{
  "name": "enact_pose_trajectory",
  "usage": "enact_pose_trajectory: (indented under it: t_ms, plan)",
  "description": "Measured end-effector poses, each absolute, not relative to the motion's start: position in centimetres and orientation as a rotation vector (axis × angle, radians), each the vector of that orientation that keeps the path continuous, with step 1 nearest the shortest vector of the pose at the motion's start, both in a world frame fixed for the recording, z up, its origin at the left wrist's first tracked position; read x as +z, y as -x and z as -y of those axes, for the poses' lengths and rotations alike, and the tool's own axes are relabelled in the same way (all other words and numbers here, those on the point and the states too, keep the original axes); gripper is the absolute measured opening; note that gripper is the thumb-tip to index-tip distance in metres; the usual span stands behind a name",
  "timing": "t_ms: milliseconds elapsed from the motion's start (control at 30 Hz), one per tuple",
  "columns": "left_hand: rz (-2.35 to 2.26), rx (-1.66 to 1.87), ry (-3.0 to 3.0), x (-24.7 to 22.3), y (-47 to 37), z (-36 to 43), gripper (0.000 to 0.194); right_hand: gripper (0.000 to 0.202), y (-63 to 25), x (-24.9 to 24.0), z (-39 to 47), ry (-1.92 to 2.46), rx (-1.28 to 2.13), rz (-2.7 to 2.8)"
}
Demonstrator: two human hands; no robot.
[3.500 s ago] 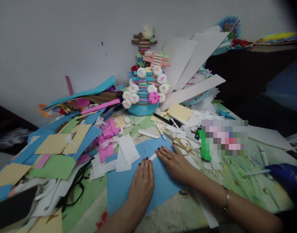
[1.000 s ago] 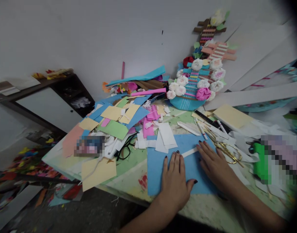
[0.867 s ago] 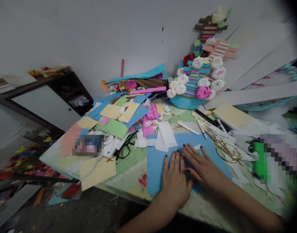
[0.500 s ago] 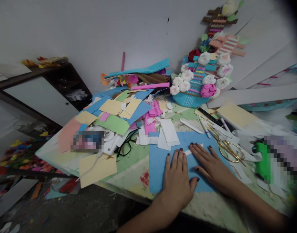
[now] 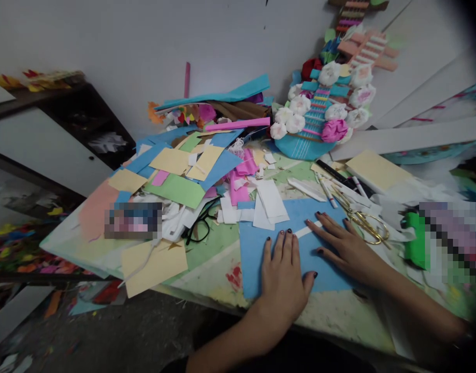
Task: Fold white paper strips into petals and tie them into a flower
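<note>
A blue sheet of paper (image 5: 250,259) lies flat at the table's front edge. My left hand (image 5: 284,280) rests palm down on it, fingers stretched out. To its right, my right hand (image 5: 344,248) is also flat on the sheet with its fingers spread. A narrow white paper strip (image 5: 305,228) runs across the sheet between the two hands; fingertips of the right hand are at its right end. White folded paper pieces (image 5: 269,204) overlap the sheet's upper left edge. Gold-handled scissors (image 5: 372,228) lie just beyond my right hand.
Coloured paper pieces (image 5: 175,189) pile up at the left, beside black-framed glasses (image 5: 199,230). A flower-covered blue paper guitar (image 5: 305,147) leans on the wall. Markers (image 5: 327,191), a cream paper stack (image 5: 377,173) and a green object (image 5: 416,241) are on the right. A cabinet (image 5: 39,150) stands left.
My right hand has slid to the right, away from the left hand, showing more of the white strip. The left hand stays flat on the sheet. The whole view has shifted slightly.
</note>
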State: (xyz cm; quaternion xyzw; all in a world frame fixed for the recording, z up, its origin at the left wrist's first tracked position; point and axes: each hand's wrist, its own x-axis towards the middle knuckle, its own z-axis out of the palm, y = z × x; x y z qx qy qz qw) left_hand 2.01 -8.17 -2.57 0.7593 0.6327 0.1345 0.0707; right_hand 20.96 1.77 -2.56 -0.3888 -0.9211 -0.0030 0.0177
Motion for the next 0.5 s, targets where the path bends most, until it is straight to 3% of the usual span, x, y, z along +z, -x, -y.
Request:
enact_pose_trajectory:
  t_ms: [333,500]
  plan:
    - [-1.914,0.396,-2.323,-2.65,-1.97,8.48,0.068,0.074,-21.76,-2.92,-1.51,1.149,0.074,2.836]
    - [-1.871,0.393,-2.321,-2.60,-2.06,8.37,0.065,0.072,-21.74,-3.33,-1.49,1.157,0.005,2.826]
